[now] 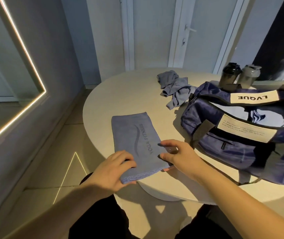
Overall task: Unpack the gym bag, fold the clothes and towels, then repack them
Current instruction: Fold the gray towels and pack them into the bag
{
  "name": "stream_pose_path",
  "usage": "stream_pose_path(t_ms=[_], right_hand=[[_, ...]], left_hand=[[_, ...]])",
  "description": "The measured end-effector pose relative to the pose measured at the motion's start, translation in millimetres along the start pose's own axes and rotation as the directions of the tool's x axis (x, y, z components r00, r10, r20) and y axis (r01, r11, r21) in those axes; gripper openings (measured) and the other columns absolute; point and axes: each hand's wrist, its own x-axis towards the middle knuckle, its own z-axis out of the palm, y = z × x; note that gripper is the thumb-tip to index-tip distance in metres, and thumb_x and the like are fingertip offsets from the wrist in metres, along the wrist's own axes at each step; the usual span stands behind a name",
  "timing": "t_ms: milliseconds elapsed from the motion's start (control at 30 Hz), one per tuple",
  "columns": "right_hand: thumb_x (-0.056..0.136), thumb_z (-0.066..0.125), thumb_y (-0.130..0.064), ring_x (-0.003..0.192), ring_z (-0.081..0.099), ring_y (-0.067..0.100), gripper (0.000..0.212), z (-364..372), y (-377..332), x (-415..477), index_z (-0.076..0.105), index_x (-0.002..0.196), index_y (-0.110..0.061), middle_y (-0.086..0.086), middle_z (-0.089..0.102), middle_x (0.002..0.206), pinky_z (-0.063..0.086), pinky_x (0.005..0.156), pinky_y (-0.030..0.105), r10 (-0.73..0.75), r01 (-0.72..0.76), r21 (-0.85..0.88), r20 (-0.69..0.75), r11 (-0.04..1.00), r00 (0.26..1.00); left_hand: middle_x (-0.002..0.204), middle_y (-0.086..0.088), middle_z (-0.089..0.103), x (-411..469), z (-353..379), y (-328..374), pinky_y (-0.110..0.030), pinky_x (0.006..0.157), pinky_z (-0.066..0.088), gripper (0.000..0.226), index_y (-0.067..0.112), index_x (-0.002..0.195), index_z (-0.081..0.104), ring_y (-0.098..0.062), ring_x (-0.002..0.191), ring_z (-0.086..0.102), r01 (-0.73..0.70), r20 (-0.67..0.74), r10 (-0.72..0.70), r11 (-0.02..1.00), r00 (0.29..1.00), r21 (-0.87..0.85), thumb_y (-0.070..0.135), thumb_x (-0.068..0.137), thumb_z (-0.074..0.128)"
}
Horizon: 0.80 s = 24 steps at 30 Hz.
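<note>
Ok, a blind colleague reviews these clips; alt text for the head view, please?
The left hand and right hand hold the near end of a folded blue towel on a round table. A navy gym bag sits to its right, with crumpled clothes and two shaker bottles behind.

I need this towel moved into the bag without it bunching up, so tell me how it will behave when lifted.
The towel will probably be floppy: its near end bends over the table rim. Thin and flat, it is likely light. It may sag or bunch if held by one corner only.
</note>
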Motion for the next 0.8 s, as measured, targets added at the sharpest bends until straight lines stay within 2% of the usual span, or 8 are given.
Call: stream_pose_path(t_ms=[67, 167, 300, 400, 467, 533, 633, 800], right_hand=[[0.098, 0.056, -0.001, 0.08, 0.074, 0.027, 0.027, -6.5, 8.7, -3.8, 0.068, 0.118, -0.016, 0.009, 0.07, 0.114, 0.062, 0.069, 0.034, -0.094, 0.088, -0.133, -0.037, 0.987, 0.995], [0.089, 0.038, 0.015, 0.099, 0.069, 0.016, 0.053, -19.3, 19.4, -6.9, 0.07, 0.112, -0.02, 0.0, 0.064, 0.124, 0.059, 0.078, 0.029, -0.182, 0.176, -0.252, -0.002, 0.952, 0.983], [0.073, 0.052, 0.015, 0.125, 0.049, 0.004, 0.073, -29.1, 22.9, -16.0, 0.06, 0.13, -0.03, -0.021, 0.045, 0.142, 0.051, 0.087, 0.024, -0.328, 0.387, -0.476, 0.205, 0.79, 0.922], [0.078, 0.069, 0.002, 0.132, 0.044, 0.005, 0.075, -27.6, 25.4, -14.9, 0.05, 0.139, -0.037, -0.029, 0.037, 0.145, 0.046, 0.1, 0.022, -0.353, 0.43, -0.46, 0.248, 0.777, 0.902], [0.081, 0.079, -0.01, 0.136, 0.04, 0.001, 0.072, -24.8, 25.2, -11.4, 0.049, 0.138, -0.04, -0.032, 0.039, 0.141, 0.037, 0.109, 0.019, -0.344, 0.429, -0.471, 0.259, 0.771, 0.903], [0.084, 0.081, -0.018, 0.132, 0.043, 0.0, 0.055, -20.1, 21.8, -5.2, 0.058, 0.13, -0.04, -0.029, 0.05, 0.133, 0.035, 0.109, 0.018, -0.397, 0.444, -0.505, 0.204, 0.74, 0.895], [0.091, 0.075, -0.025, 0.119, 0.054, 0.001, 0.026, -16.5, 10.1, 6.8, 0.071, 0.114, -0.037, -0.025, 0.064, 0.118, 0.04, 0.096, 0.012, -0.453, 0.45, -0.466, 0.114, 0.762, 0.884], [0.096, 0.067, -0.015, 0.09, 0.065, 0.004, 0.011, -13.0, -31.6, 46.6, 0.075, 0.1, -0.022, -0.01, 0.074, 0.098, 0.048, 0.078, 0.017, -0.376, 0.381, -0.355, 0.086, 0.854, 0.922]], left_hand=[[0.116, 0.006, 0.057, -4.2, -4.3, 5.4, -0.023, 0.096, 0.041, 0.041, 0.019, 0.11, 0.067, -0.012, 0.109, 0.053, 0.051, -0.007, -0.052, 0.997, 0.999, -0.064, 0.057, 0.096, 0.059], [0.117, 0.016, 0.055, -6.6, -12.4, 12.5, -0.019, 0.095, 0.04, 0.035, 0.022, 0.11, 0.069, 0.0, 0.112, 0.049, 0.189, -0.001, -0.192, 0.97, 0.981, -0.151, 0.052, 0.1, 0.053], [0.106, 0.02, 0.058, 1.2, -15.6, 21.3, -0.018, 0.091, 0.042, 0.036, 0.022, 0.104, 0.071, 0.001, 0.104, 0.053, 0.326, -0.046, -0.349, 0.908, 0.936, -0.264, 0.052, 0.097, 0.052], [0.092, 0.014, 0.061, 10.3, -17.5, 25.1, -0.022, 0.081, 0.045, 0.038, 0.024, 0.096, 0.069, -0.006, 0.092, 0.057, 0.428, -0.038, -0.469, 0.832, 0.882, -0.353, 0.057, 0.095, 0.05], [0.081, 0.01, 0.06, 16.4, -18.0, 24.4, -0.025, 0.071, 0.044, 0.027, 0.027, 0.085, 0.066, -0.009, 0.08, 0.057, 0.489, -0.041, -0.554, 0.765, 0.831, -0.42, 0.049, 0.096, 0.056], [0.073, 0.005, 0.059, 21.6, -17.9, 21.4, -0.029, 0.066, 0.041, 0.024, 0.024, 0.08, 0.065, -0.01, 0.068, 0.053, 0.539, -0.018, -0.621, 0.695, 0.784, -0.475, 0.039, 0.098, 0.06], [0.073, -0.003, 0.06, 31.0, -20.1, 13.8, -0.035, 0.064, 0.041, 0.029, 0.017, 0.083, 0.067, -0.013, 0.064, 0.049, 0.563, 0.021, -0.661, 0.622, 0.75, -0.543, 0.04, 0.098, 0.06], [0.083, 0.006, 0.07, 58.3, -36.1, -14.9, -0.038, 0.071, 0.052, 0.016, 0.03, 0.094, 0.069, -0.014, 0.079, 0.065, 0.574, -0.066, -0.742, 0.569, 0.667, -0.589, 0.045, 0.096, 0.064]])
